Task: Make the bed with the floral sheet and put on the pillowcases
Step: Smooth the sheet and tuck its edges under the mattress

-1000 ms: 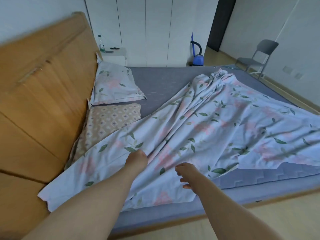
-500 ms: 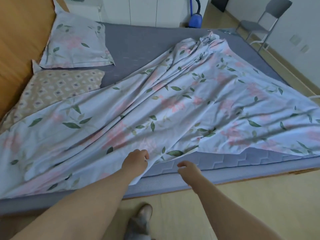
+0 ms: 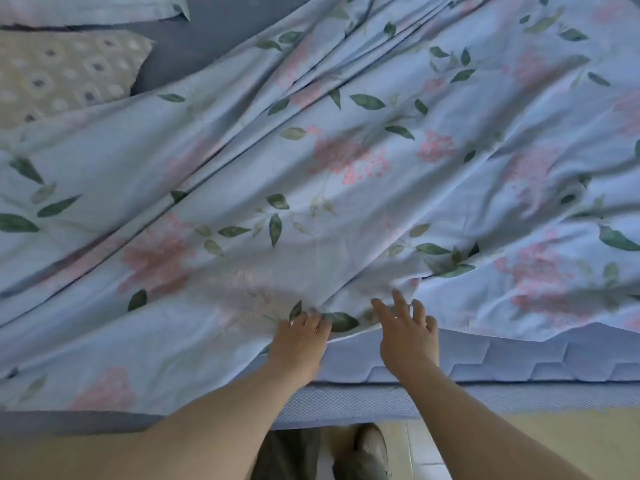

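The pale-blue floral cotton sheet (image 3: 346, 188), judged light and limp, is lying rumpled across the grey quilted mattress (image 3: 519, 362). Its near hem, likely the best hold, is being pinched by the left hand (image 3: 299, 337), grip curled; the right hand (image 3: 408, 337) is being held spread, empty.

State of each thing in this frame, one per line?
Sheet, crumpled, in diagonal folds.
Mattress, near edge bare.
Patterned pillow, no floral case, edge under sheet.
Floral pillow, cased.
Left hand, gripping sheet edge.
Right hand, open, fingers spread at sheet edge.
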Motion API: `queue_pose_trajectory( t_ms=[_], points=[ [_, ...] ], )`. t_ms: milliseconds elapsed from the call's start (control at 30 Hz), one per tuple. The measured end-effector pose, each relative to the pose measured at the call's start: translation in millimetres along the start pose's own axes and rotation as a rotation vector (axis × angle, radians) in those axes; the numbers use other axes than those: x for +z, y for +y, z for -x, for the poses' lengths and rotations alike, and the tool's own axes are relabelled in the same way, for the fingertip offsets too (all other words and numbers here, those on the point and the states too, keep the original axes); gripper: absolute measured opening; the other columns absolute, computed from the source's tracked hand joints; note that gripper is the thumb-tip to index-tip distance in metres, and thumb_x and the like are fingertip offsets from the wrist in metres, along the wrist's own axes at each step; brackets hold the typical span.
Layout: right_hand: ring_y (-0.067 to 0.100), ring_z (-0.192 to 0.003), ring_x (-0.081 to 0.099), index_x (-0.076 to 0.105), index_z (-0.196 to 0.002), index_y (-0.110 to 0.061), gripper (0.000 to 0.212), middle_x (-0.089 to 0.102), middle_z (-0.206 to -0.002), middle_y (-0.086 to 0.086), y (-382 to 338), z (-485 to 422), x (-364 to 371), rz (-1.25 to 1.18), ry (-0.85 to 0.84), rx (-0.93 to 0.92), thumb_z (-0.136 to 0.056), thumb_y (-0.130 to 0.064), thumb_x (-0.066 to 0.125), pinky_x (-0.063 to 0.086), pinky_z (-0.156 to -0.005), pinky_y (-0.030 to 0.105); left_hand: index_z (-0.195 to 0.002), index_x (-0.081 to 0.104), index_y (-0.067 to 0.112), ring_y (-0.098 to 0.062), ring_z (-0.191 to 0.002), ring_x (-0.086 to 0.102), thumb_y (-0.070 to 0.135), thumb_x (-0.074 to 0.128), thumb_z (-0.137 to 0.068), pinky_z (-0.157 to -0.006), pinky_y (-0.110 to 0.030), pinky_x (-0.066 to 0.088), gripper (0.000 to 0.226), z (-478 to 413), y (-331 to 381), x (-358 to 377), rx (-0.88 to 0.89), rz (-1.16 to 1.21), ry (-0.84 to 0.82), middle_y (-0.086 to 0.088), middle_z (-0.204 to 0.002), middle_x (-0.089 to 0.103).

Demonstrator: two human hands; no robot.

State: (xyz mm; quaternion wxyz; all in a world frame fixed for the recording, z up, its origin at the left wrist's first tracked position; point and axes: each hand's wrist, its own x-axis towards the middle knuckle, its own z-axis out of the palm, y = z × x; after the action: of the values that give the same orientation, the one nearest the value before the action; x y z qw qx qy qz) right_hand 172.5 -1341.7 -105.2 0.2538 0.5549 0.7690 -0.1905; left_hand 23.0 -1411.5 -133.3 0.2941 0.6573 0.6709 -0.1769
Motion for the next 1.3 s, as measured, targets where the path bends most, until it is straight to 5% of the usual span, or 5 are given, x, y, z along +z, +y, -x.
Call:
queue_pose_trajectory(
  t_ms=[233,367,667,833,1300],
  points=[
    [0.026,-0.14,0.028,0.048,-0.126,-0.021,0.035,0.044,-0.142,0.005,36,-66,29,0.13,0.079,-0.221,-0.095,-0.009,0.039,0.018,-0.115,0.039,-0.057,0.064,0.016,-0.019,-0.045,0.062,0.016,0.088,-0.032,-0.041,-0.019,0.043,0.035,-50,6,15,-0.078,-0.112,0.218,-0.001,-0.054,0.063],
    [0.034,-0.101,0.06,0.048,-0.11,-0.014,0.019,0.063,-0.108,0.014,48,-49,25,-0.15,-0.078,-0.15,-0.099,-0.018,0.032,0.04,-0.074,0.034,-0.106,0.059,0.007,-0.031,-0.092,0.063,0.008,0.044,-0.093,-0.073,-0.037,0.048,0.02,-36,27,9,-0.233,0.108,-0.029,-0.014,-0.099,0.064],
    [0.027,-0.115,0.054,0.036,-0.07,-0.024,0.029,0.055,-0.127,0.017,126,47,108,-0.168,-0.613,-0.137,-0.099,-0.02,0.032,0.032,-0.079,0.028,-0.127,0.054,0.008,-0.02,-0.095,0.051,0.015,0.04,-0.096,-0.07,-0.027,0.035,0.035,39,127,76,-0.273,0.379,-0.505,-0.008,-0.116,0.058],
    [0.017,-0.102,0.054,0.044,-0.069,-0.025,0.023,0.049,-0.088,0.003,118,67,135,-0.204,-0.676,-0.106,-0.09,-0.032,0.036,0.039,-0.082,0.026,-0.119,0.053,0.004,-0.018,-0.075,0.048,0.007,0.035,-0.094,-0.072,-0.028,0.033,0.031,66,116,92,-0.211,0.504,-0.648,-0.006,-0.087,0.049],
    [0.016,-0.086,0.052,0.05,-0.103,-0.013,0.013,0.052,-0.095,0.0,-116,29,13,-0.36,-0.287,-0.163,-0.096,-0.021,0.044,0.034,-0.078,0.022,-0.124,0.053,0.017,-0.022,-0.105,0.057,0.03,0.039,-0.099,-0.083,-0.029,0.045,0.032,102,-98,8,-0.335,0.825,-0.035,-0.005,-0.128,0.056]
  ],
)
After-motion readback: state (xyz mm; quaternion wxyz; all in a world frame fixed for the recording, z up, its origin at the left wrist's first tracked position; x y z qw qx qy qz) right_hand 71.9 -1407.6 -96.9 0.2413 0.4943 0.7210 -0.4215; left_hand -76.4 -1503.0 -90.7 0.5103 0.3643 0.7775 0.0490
